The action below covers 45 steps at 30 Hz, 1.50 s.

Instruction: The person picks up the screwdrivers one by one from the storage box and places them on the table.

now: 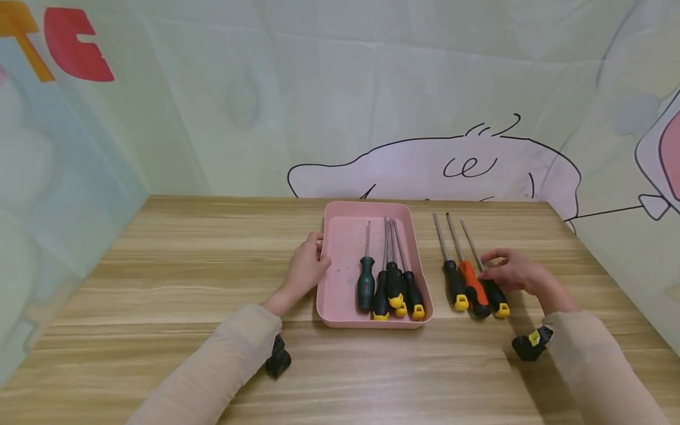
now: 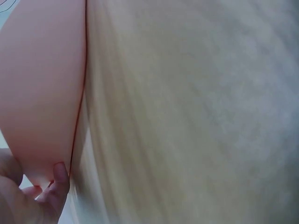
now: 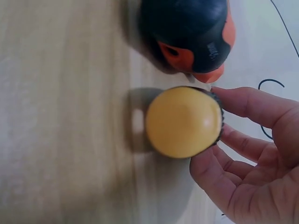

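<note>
To the right of the left hand (image 1: 305, 264), touching it, a tray (image 1: 340, 260) sits on the table (image 1: 212, 254); screwdrivers (image 1: 394, 283) lie in the half farther from that hand. Two loose screwdrivers (image 1: 471, 285) lie left of the right hand (image 1: 515, 273), a third screwdriver (image 1: 495, 295) at its fingertips.

In front of you, the wood-grain worktop (image 1: 186, 265) runs back to a pale green backdrop (image 1: 319, 88) with faint creases. At its upper left you have an orange letter (image 1: 23, 38) beside a red letter (image 1: 79, 50). Just past the worktop's far edge you see a lilac drawing (image 1: 393, 168), outlined in black; cut off below, it may be an animal's head. On your right, a black line (image 1: 605, 213) meets a small knot (image 1: 653, 206) under a pink shape (image 1: 673, 147).
</note>
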### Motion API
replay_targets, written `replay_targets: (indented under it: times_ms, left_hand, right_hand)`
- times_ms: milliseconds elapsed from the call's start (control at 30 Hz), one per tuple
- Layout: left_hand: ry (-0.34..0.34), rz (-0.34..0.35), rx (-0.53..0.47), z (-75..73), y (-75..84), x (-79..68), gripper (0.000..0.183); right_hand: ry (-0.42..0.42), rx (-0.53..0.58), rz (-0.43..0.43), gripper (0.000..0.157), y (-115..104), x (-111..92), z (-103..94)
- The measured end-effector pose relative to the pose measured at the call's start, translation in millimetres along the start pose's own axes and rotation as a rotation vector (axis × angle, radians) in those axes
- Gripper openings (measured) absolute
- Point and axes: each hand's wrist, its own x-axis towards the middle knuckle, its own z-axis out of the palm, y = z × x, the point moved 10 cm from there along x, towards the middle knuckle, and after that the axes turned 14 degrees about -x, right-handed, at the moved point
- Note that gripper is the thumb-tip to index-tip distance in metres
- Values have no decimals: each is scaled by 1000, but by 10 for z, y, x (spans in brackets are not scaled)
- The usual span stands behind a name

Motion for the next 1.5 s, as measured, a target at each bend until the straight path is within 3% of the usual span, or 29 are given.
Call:
replay_targets:
  times_ms: [333,600,1067,1500]
  left_hand:
    - [-7,-6,-16,-1,-8,-1,45]
    - [-2,-3,-21,5,1,3,45]
    - [3,17,-19,-1,13,-4,44]
    - [-1,3,-21,2,5,1,44]
  right_hand:
    - [35,-35,-33,58,-154,12,-170]
    - [76,-52,-90,57,-535,-4,-251]
    - [58,-32,-138,50,-1147,61,-49]
    - [21,14,-164,44,-1486,156,190]
